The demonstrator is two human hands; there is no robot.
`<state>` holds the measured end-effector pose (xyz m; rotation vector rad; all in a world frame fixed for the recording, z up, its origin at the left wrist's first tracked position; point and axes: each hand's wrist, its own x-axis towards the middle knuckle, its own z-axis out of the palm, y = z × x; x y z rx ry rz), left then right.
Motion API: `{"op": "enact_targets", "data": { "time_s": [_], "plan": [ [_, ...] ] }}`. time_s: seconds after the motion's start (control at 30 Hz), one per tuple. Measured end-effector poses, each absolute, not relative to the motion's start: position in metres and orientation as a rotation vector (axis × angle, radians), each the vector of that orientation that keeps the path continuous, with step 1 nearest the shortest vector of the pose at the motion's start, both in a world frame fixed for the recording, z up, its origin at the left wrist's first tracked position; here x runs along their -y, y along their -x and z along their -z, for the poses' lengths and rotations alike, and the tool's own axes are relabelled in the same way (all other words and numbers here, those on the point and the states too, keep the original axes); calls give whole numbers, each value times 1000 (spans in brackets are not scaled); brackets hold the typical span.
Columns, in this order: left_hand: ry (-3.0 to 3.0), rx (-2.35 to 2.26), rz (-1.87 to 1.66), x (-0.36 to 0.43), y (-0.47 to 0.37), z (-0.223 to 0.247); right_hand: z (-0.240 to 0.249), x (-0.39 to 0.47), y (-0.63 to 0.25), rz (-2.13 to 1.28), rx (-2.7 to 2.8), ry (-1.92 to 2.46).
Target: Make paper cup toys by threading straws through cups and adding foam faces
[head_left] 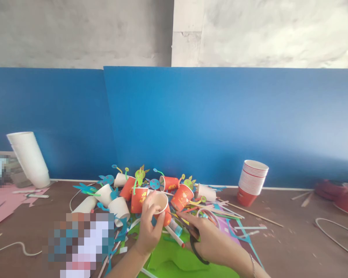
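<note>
Fingers [152, 211] half-curled round paper cup [160, 203]

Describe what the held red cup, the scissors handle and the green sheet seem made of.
Red cup: probably paper, smooth, judging by its thin wall and pale inside.
Scissors handle: likely plastic, from its uniform black curved loop; finish unclear.
Green sheet: paper or thin card, fairly matte, lying flat; thin foam isn't ruled out.

One left hand [151, 224], one right hand [211, 236], one pair of scissors [195, 253], two cup stacks [29, 160], five loose red cups [139, 204] counting the held one, five loose white cups [118, 208], two green cut-out faces [139, 177], one glue stick [176, 228], one red-tipped marker [174, 235] and one green sheet [174, 264] are visible.
</note>
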<state>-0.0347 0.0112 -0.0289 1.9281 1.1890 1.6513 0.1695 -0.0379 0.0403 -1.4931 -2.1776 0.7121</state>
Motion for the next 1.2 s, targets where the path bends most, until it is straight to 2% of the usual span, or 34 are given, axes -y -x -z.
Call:
{"op": "enact_targets", "data": {
  "time_s": [0.37,0.63,1.2],
  "plan": [
    [-1970,-1020,-1633,-16,41,20,-56,45,-165,-706,2221,1444],
    [-1909,-1032,-1585,-15,41,14,-60,48,-164,-486,2268,1471],
    [-2111,-979,-1592,-16,41,16,-65,50,-162,-510,2280,1506]
  ]
}}
